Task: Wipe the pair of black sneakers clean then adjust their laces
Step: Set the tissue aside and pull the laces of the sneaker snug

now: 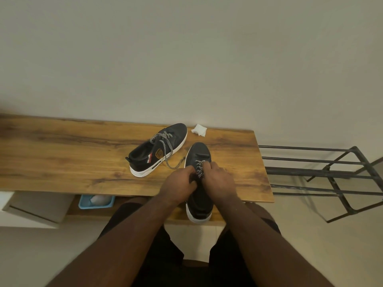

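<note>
Two black sneakers with white soles rest on a wooden table (62,154). The near sneaker (198,154) points away from me, its heel hanging over the table's front edge. My left hand (179,186) and my right hand (219,181) are both closed on its black-and-white laces (199,168) over the tongue. The far sneaker (159,149) lies to the left, tilted on its side, its loose lace trailing onto the wood. A crumpled white wipe (199,129) sits by the wall behind the shoes.
A black metal rack (323,172) stands right of the table. Under the table's front edge is a blue tray (96,201) and a white box (31,208). A plain wall runs close behind the table.
</note>
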